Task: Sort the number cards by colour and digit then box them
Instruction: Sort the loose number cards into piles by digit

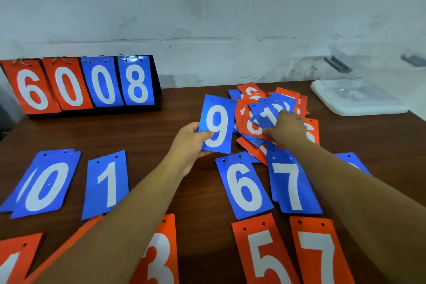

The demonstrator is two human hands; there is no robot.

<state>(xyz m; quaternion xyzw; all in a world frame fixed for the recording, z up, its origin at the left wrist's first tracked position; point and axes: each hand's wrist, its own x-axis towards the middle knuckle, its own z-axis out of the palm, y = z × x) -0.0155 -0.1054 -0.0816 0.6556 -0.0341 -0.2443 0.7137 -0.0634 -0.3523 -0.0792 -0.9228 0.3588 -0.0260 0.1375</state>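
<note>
Now gripping blue 9 card [216, 123] in left hand [189, 145], just left of mixed heap [247, 122] on counter [179, 108]. Curling fingers of right hand [288, 129] round top blue card [265, 113] atop it. Hemmed nearside by blue 6 [244, 187] and blue 7 [292, 187]; scoreboard stand [155, 80] back left, clear box [373, 71] back right.

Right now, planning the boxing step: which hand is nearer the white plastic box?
Right. The right hand is at the mixed card pile, left of the white plastic box; the left hand, holding the blue 9 card, is farther left, past the pile.
</note>
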